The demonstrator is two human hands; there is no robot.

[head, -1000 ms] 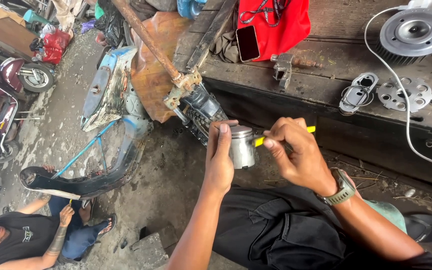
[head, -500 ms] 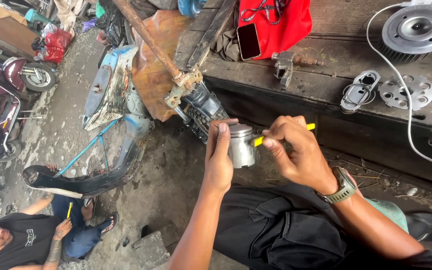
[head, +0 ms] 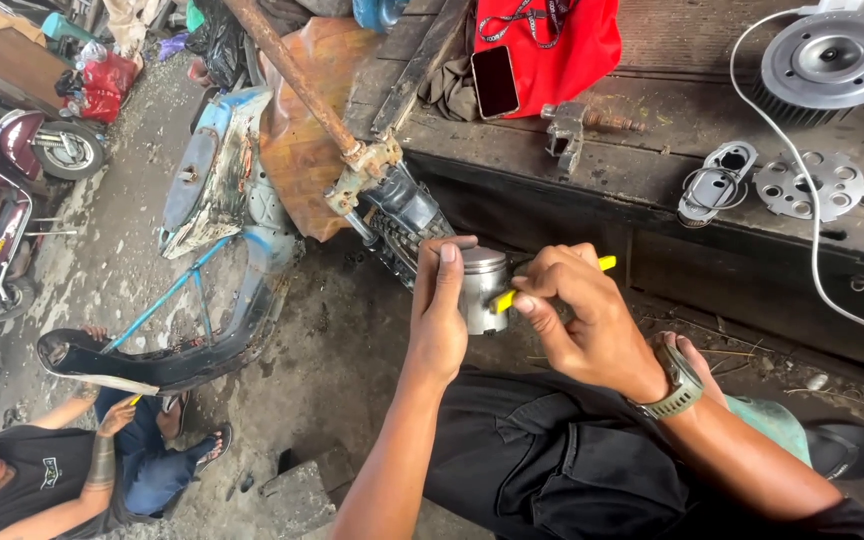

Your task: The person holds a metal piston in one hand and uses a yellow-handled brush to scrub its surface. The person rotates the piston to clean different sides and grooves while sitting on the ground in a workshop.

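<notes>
Fingers slid yellow tool lower along piston.

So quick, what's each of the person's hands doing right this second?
Left hand: closed around a metal piston, holding it upright.
Right hand: closed on a yellow tool, its tip against the piston's side.

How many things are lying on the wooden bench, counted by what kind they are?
On the wooden bench:
Round metal parts: 2
Phone: 1
Red cloth: 1
White cable: 1
Rusty metal bracket: 1
Oval grey part: 1
Total: 7
</notes>
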